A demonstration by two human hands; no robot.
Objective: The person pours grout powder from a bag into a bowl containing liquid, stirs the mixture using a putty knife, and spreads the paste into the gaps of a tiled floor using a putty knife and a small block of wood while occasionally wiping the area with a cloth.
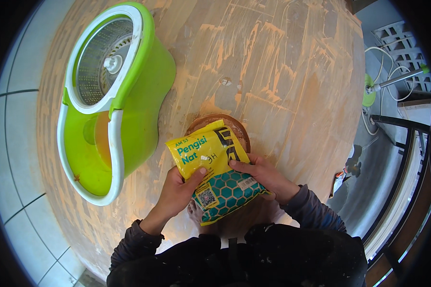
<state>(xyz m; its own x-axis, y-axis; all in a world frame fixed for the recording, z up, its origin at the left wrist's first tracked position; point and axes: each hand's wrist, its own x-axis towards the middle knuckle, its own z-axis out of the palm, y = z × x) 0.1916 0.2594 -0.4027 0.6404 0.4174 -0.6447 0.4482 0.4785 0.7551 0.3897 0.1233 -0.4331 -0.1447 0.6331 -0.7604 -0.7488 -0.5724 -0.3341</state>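
While both hands grip it, the yellow pouch (pixel 218 172) sits a little below the middle of the view, tilted so its top corner points toward 11 o'clock. Its upper half is plain yellow with teal lettering and a black band along the upper right edge; the lower half carries a teal honeycomb pattern, a small square code and a white barcode label. The left hand (pixel 177 191) clasps the pouch's left edge, thumb laid across the front. The right hand (pixel 266 174) holds the right edge, fingers pressed on the printed face. Just behind the pouch, at 12 o'clock from it, a round brown bowl (pixel 237 129) rests on the floor (pixel 282 71), which is smeared with pale orange streaks. At 10 o'clock stands a lime-green mop bucket (pixel 129 95) with a white rim and a metal spinner basket (pixel 103 62).
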